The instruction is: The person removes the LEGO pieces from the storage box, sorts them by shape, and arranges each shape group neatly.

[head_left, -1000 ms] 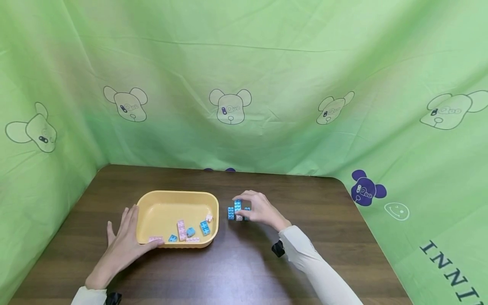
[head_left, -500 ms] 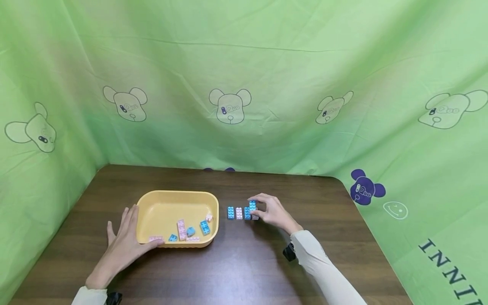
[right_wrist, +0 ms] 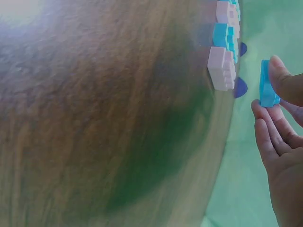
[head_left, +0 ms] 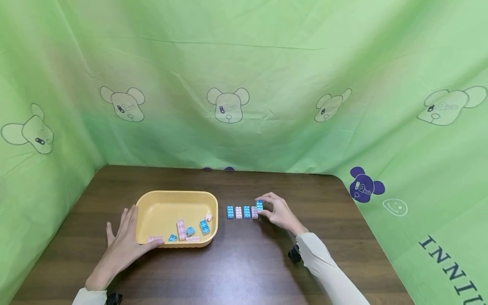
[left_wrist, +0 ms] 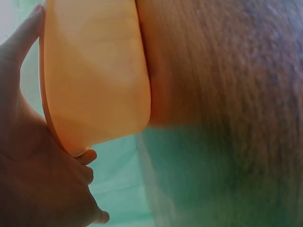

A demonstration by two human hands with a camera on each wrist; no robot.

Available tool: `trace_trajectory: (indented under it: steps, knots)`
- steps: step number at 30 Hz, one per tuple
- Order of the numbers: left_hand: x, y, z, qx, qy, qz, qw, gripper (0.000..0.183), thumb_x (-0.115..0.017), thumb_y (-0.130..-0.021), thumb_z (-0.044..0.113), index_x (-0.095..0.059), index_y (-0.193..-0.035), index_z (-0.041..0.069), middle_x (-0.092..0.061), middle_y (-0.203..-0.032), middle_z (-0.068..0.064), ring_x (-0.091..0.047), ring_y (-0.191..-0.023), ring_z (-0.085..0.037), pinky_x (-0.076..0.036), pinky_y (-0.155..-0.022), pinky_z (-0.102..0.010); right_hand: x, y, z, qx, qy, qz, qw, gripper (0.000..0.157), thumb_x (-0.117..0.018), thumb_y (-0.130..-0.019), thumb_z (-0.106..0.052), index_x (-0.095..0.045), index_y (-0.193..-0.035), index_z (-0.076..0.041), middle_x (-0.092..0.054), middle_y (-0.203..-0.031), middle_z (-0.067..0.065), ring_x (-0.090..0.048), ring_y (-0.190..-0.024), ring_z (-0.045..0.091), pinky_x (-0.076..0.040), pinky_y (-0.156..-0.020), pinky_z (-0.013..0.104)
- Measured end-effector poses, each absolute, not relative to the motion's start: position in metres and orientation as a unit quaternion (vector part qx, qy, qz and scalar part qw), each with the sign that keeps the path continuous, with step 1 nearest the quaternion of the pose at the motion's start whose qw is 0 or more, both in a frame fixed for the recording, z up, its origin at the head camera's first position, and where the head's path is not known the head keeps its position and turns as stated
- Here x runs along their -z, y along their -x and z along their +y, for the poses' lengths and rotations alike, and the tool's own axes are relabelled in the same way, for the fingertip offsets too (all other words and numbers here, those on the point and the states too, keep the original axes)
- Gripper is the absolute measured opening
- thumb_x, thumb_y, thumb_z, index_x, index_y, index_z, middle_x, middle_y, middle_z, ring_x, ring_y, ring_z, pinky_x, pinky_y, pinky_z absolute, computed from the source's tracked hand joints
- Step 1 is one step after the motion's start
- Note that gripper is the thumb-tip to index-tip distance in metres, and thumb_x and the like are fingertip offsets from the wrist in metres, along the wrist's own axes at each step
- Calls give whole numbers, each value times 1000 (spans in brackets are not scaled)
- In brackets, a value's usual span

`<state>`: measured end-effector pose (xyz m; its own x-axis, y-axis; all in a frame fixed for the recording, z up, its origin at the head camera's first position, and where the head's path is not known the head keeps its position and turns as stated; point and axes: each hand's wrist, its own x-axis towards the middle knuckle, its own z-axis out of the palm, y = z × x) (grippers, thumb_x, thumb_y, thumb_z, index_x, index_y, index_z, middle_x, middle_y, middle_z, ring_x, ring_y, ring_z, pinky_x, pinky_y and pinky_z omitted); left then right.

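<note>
Thumb and fingers of the right hand (head_left: pixel 278 212) pinch a blue brick (head_left: pixel 259 205) above the bench (head_left: pixel 228 271), nearer its back edge. The left hand (head_left: pixel 123 237) touches the tray (head_left: pixel 164 216), fingers straight. Going down slow and flat should keep the pink brick (head_left: pixel 254 214) from getting bumped.

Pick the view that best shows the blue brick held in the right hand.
The right wrist view: there the blue brick appears largest, held by the right hand, which partly covers it. The head view shows it small, with its studs visible; the left wrist view does not show it.
</note>
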<state>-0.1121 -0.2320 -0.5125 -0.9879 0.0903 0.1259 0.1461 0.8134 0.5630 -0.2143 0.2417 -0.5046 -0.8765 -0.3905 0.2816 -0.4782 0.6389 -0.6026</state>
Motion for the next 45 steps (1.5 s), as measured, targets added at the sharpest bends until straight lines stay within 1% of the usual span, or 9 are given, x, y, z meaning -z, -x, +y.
trace_trajectory:
  steps: [10,18,24,34,41,45]
  knots:
    - [512,112,-232,296,61,-952,41,136,-83,-82,65,-5,-165,-9,-14,-169,-36,-7,-157,-54,13,-113,-81,513,213,251,-337,-224,-913,50,37,-84,-87,1,-75,-123,2,-70,-116,11,-68,-112,34,-54,-101,55]
    - [512,112,-231,298,63,-951,46,135,-83,-82,64,-5,-165,-9,-15,-169,-36,-7,-158,-53,14,-114,-81,524,213,257,-317,-232,-918,51,32,-80,-90,4,-75,-121,3,-70,-114,13,-68,-109,35,-54,-98,54]
    - [511,114,-231,296,60,-952,37,135,-82,-82,64,-3,-166,-8,-12,-170,-35,-6,-158,-52,15,-114,-80,527,216,259,-314,-252,-913,67,34,-82,-88,4,-74,-120,3,-70,-113,12,-68,-108,34,-55,-97,54]
    - [510,113,-232,294,57,-954,30,136,-82,-82,65,-3,-165,-8,-11,-170,-35,-5,-158,-52,15,-114,-80,527,215,259,-305,-260,-915,55,37,-85,-86,0,-74,-122,3,-71,-113,12,-68,-108,33,-54,-97,54]
    - [510,114,-232,294,58,-953,35,136,-82,-82,64,-4,-165,-9,-12,-169,-36,-6,-158,-53,14,-113,-81,527,215,258,-301,-256,-917,58,41,-85,-86,0,-72,-125,3,-72,-116,14,-68,-111,33,-54,-99,54]
    - [512,113,-232,297,62,-952,42,135,-82,-83,64,-4,-165,-9,-13,-169,-36,-6,-158,-53,15,-113,-80,530,214,258,-302,-252,-917,67,40,-86,-86,0,-72,-123,2,-72,-116,13,-69,-110,32,-55,-98,54]
